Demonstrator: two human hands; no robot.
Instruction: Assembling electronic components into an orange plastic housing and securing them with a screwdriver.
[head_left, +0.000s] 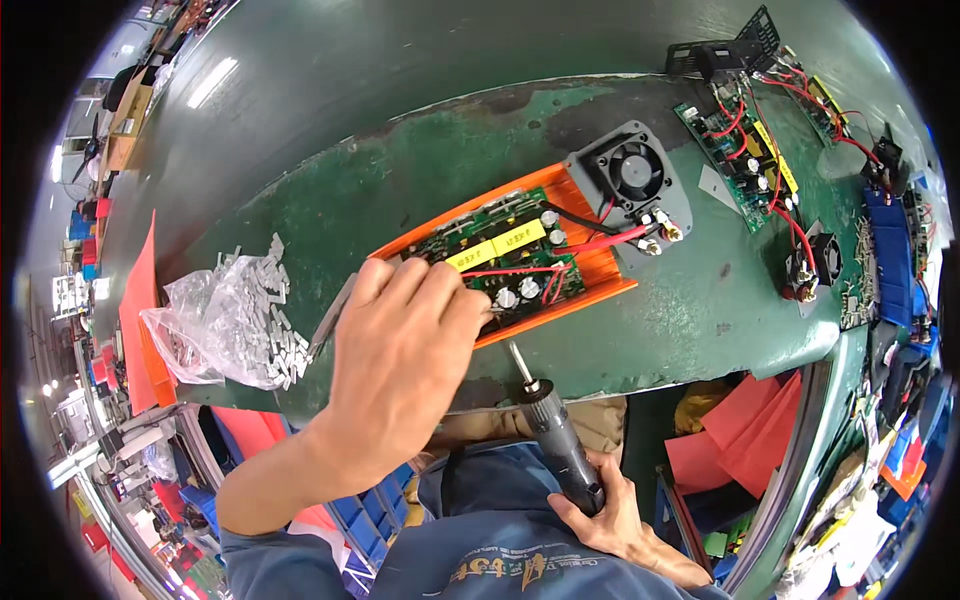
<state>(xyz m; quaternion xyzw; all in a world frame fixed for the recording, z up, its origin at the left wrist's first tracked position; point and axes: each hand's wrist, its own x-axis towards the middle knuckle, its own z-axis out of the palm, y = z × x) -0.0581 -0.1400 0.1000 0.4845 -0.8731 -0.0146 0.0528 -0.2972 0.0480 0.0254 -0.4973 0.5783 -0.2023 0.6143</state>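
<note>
The orange housing point(592, 272) lies on the green counter point(330, 200), holding a circuit board point(487, 222). Over the housing's left end bends the left hand point(405, 340), fingers curled; whether they grip anything, I cannot tell. Below the housing, the right hand point(617, 508) has its fingers wrapped around a dark power screwdriver point(558, 437), bit toward the housing. A fan point(636, 172) adjoins the housing's right end; left of the housing sits a clear bag point(195, 315) beside grey pieces point(262, 280).
</note>
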